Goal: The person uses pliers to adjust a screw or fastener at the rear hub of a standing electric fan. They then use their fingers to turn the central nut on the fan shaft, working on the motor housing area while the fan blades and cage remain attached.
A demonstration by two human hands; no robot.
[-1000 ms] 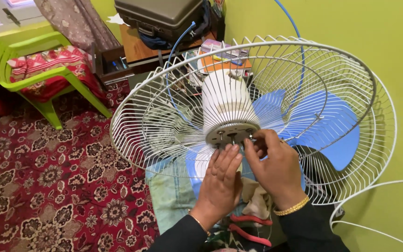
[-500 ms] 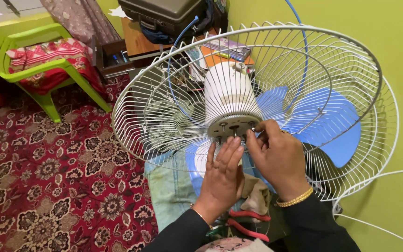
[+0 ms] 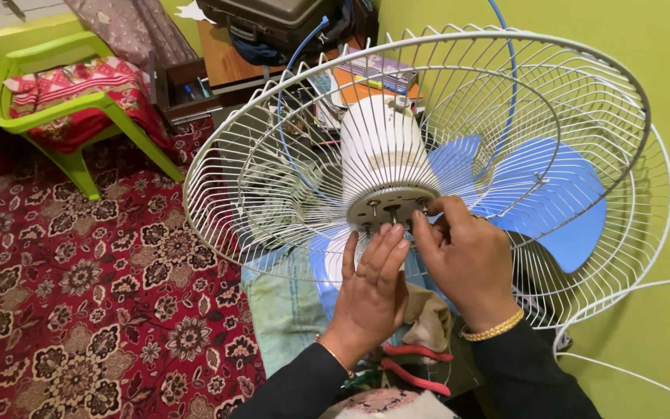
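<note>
Fan motor (image 3: 385,155): inside white wire guard (image 3: 583,93) | right hand (image 3: 467,260) pinches a plate stud (image 3: 423,204) | left hand (image 3: 374,283) flat, empty, beneath motor | risk: hardware slipping through guard.

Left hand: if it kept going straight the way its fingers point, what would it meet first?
The left hand points up toward the motor's round metal end plate; its fingertips look about to meet the plate's rim and screws, though depth is unclear.
</note>
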